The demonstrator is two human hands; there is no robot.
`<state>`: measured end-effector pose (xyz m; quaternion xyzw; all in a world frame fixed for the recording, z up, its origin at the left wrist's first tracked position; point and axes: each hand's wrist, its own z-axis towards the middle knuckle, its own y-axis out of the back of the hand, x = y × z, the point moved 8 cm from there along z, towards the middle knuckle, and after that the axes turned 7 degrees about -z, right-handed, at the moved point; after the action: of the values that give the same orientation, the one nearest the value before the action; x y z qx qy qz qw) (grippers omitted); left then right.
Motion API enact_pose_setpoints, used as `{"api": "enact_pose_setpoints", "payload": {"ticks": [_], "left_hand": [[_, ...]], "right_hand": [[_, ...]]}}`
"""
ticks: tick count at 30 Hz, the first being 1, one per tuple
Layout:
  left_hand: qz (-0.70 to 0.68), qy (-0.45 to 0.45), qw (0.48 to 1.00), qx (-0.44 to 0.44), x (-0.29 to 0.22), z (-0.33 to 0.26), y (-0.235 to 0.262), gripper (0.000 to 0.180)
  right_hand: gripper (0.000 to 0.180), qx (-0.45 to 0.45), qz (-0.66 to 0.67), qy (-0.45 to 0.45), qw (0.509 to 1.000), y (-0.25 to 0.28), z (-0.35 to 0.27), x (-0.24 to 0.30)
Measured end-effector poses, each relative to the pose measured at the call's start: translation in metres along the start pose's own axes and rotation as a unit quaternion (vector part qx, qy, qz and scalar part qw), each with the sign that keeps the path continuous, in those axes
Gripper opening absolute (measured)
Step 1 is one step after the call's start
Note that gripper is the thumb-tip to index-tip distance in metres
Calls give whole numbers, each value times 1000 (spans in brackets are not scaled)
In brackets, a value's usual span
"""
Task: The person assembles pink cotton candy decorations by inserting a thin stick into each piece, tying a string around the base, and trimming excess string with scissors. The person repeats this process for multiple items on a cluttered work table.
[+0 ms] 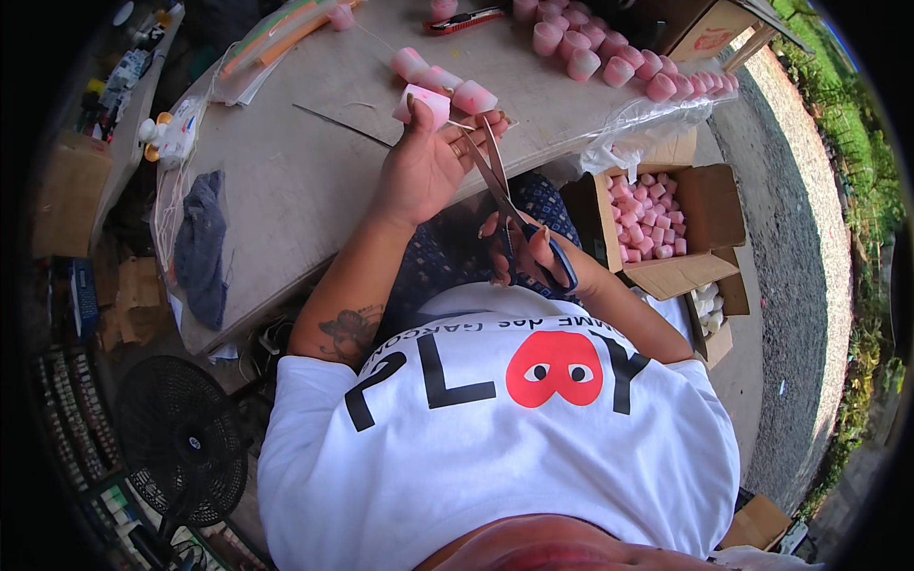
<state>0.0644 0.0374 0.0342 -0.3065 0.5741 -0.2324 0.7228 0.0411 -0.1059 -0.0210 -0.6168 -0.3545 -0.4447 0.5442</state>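
My left hand (416, 179) is raised over the near edge of the table, palm up. Between its thumb and fingers it grips a pink cylindrical candle (426, 110). A thin whitish wick (461, 125) sticks out from the candle toward the scissors. In my right hand (538, 250) is a pair of scissors (501, 181) with dark blue handles, its blades spread apart. The blade tips are close to the fingers of my left hand, by the wick. Just beyond the held candle, several loose pink candles (475, 97) lie on the table.
Many pink candles (583, 65) stand in rows at the table's (286, 200) far right. A red box cutter (465, 20) and a thin metal rod (340, 125) lie there too. Right of me, a cardboard box (716, 209) holds pink candles. A grey cloth (201, 249) and black fan (181, 443) are left.
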Motion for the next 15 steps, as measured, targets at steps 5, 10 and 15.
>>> {"api": "enact_pose_setpoints", "payload": {"ticks": [5,10,15], "left_hand": [[-21,14,1000,6,5,-3,-4,80],[3,15,999,-39,5,-4,7,71],[680,-89,728,11,-23,-12,-41,55]], "right_hand": [[49,-39,-60,13,997,1,21,14],[36,-96,-84,-33,991,14,11,26],[48,-318,-208,117,917,54,-60,116]]}}
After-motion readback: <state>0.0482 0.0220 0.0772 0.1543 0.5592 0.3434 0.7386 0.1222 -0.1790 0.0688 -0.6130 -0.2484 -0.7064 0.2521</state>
